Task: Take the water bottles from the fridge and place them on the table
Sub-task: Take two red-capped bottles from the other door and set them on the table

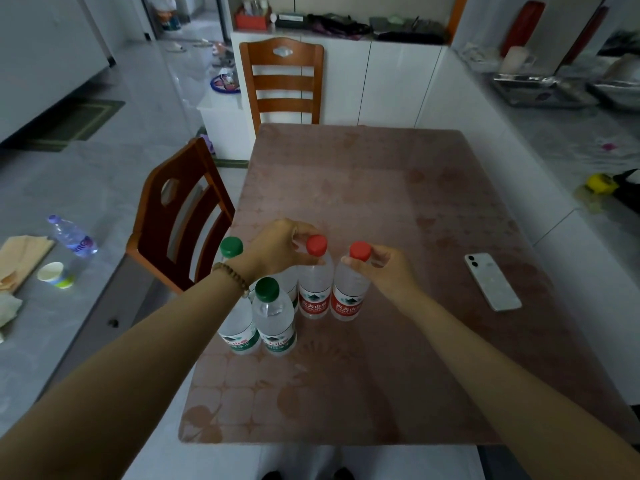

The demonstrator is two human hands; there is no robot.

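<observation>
Standing left of the phone (492, 280) on the counter (398, 375): two green-capped bottles (273, 323), then two red-capped bottles (314, 289). Left hand (277, 249) and right hand (388, 268) fingers each pinch a red bottle's neck; a careless release could topple the close-packed neighbours.

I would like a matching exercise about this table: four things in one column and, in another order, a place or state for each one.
Things:
1. left hand
2. right hand
3. phone
4. nearest green-capped bottle

Places or states:
A. lies flat on the table's right side
B. stands free, touched by no hand
C. grips the left red-capped bottle by its neck
D. grips the right red-capped bottle by its neck

Pairs: 1-C, 2-D, 3-A, 4-B
</observation>
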